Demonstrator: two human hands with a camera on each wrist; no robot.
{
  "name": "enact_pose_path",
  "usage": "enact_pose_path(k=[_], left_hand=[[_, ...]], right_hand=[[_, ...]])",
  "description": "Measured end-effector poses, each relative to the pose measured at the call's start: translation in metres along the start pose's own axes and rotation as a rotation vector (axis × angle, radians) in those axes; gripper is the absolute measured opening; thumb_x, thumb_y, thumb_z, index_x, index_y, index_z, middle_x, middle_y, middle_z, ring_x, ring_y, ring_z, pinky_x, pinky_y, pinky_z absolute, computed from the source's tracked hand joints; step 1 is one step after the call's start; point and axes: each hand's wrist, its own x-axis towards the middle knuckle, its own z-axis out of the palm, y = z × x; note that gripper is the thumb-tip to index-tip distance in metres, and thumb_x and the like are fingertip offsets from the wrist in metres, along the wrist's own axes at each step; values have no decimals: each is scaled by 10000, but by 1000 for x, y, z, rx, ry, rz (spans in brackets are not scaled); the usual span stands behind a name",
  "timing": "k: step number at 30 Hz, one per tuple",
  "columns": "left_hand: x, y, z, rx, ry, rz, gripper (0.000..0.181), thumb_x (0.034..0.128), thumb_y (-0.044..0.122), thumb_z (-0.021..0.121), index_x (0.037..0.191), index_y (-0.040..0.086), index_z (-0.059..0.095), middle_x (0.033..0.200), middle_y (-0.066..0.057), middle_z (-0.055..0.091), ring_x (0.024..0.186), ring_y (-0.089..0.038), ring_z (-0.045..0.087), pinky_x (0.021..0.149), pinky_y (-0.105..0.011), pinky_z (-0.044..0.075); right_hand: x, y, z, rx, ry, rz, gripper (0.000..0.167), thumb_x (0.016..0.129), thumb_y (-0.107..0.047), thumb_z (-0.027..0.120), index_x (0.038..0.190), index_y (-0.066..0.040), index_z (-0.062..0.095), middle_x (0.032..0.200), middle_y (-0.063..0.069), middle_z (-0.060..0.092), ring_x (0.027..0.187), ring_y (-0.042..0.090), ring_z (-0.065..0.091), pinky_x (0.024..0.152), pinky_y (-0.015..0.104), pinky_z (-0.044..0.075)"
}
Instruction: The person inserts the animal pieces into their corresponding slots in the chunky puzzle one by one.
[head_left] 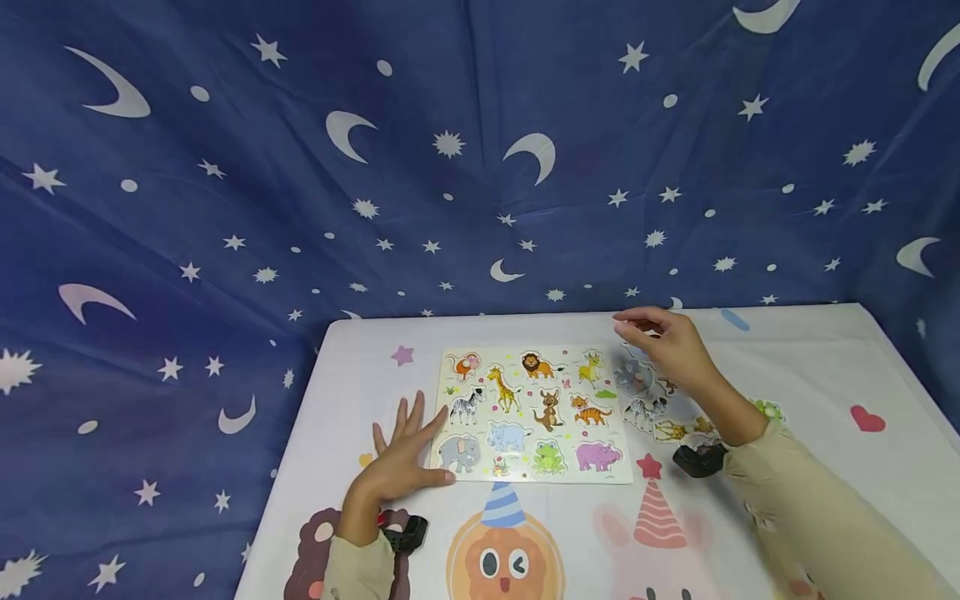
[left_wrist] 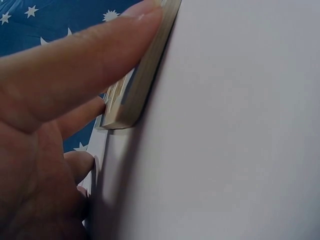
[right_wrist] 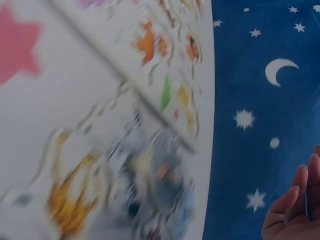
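An animal puzzle board (head_left: 489, 472) lies flat on the table, printed with a lion, giraffe, zebra, hippo and other animals. My left hand (head_left: 406, 457) rests at its lower left corner, fingers spread, with the thumb along the near edge and the index finger at the left side. The left wrist view shows the thumb (left_wrist: 85, 65) against the board's thick edge (left_wrist: 135, 100). Raised over loose puzzle pieces (head_left: 643, 412) to the right of the board is my right hand (head_left: 672, 346). Its fingers are loosely bent, and no piece shows between them. The right wrist view is blurred.
Among the loose pieces are a zebra, a giraffe (head_left: 670, 431) and a grey elephant (head_left: 633, 377), partly overlapping. A frog piece (head_left: 768, 409) lies beyond the right forearm. The white tablecloth (head_left: 817, 358) carries cartoon prints. A blue starry curtain (head_left: 450, 208) hangs behind the table.
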Motion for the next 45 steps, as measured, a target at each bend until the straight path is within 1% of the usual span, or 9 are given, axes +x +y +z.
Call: enact_pose_path(k=[3, 5, 10, 14, 19, 22, 27, 32, 45], left_hand=[[-1, 1, 1, -3, 0, 2, 1071, 743, 459, 869, 1621, 274, 285, 1729, -101, -108, 1568, -386, -217, 1090, -736, -271], [-2, 1, 1, -6, 2, 3, 1070, 741, 454, 870, 1621, 275, 289, 1729, -102, -105, 1568, -392, -214, 1089, -740, -269], [-2, 0, 1, -6, 2, -3, 1082, 734, 474, 867, 1622, 269, 284, 1728, -109, -105, 1566, -397, -215, 1089, -743, -266], [-1, -1, 2, 3, 0, -8, 1085, 735, 484, 865, 1623, 273, 278, 1727, -102, -114, 1566, -391, -221, 1091, -742, -264], [-1, 0, 2, -4, 4, -3, 1082, 732, 461, 872, 1622, 270, 287, 1729, -105, -107, 1566, -393, -221, 1088, -743, -267], [0, 0, 2, -8, 6, -2, 1076, 736, 459, 870, 1621, 274, 287, 1729, -100, -108, 1567, -387, -219, 1091, -736, -271], [-1, 0, 2, -13, -4, -3, 1078, 740, 460, 868, 1623, 274, 278, 1727, -103, -114, 1565, -390, -224, 1087, -735, -276], [1, 1, 1, -5, -3, -2, 1074, 749, 469, 861, 1624, 279, 268, 1727, -92, -122, 1566, -375, -230, 1091, -726, -281], [2, 1, 1, -11, 0, -9, 1071, 742, 447, 869, 1622, 271, 283, 1729, -95, -108, 1568, -378, -222, 1094, -729, -274]], right_hand=[[-17, 10, -19, -57, 14, 16, 372, 989, -419, 651, 1259, -170, 712, 1108, 46, 700, 919, 169, 610, 681, 241, 532], [-28, 17, -28, -99, 19, 24, 369, 991, -414, 651, 1264, -171, 708, 1103, 31, 695, 902, 171, 604, 659, 232, 528], [-51, 36, -44, -125, 17, 21, 374, 987, -343, 678, 1271, -102, 702, 1062, -27, 685, 834, 141, 616, 584, 235, 511], [-67, 52, -55, -111, 7, 44, 360, 967, -306, 710, 1249, -81, 710, 966, -71, 688, 719, 179, 614, 503, 276, 477], [-82, 71, -59, -160, 2, 73, 334, 936, -324, 747, 1190, -107, 743, 962, -105, 702, 756, 121, 579, 565, 234, 494], [-89, 80, -59, -187, -7, 94, 341, 921, -348, 761, 1166, -111, 750, 980, -52, 710, 764, 114, 553, 583, 225, 485], [-94, 87, -56, -173, -62, 104, 347, 909, -339, 774, 1156, -95, 755, 979, 29, 711, 742, 116, 571, 595, 228, 502], [-92, 92, -54, -180, -106, 100, 315, 887, -340, 797, 1121, -131, 767, 897, 2, 683, 741, 124, 573, 614, 231, 518], [-87, 98, -52, -313, -203, 126, 389, 765, -470, 866, 1035, -199, 795, 837, -11, 581, 747, 112, 505, 613, 232, 428]])
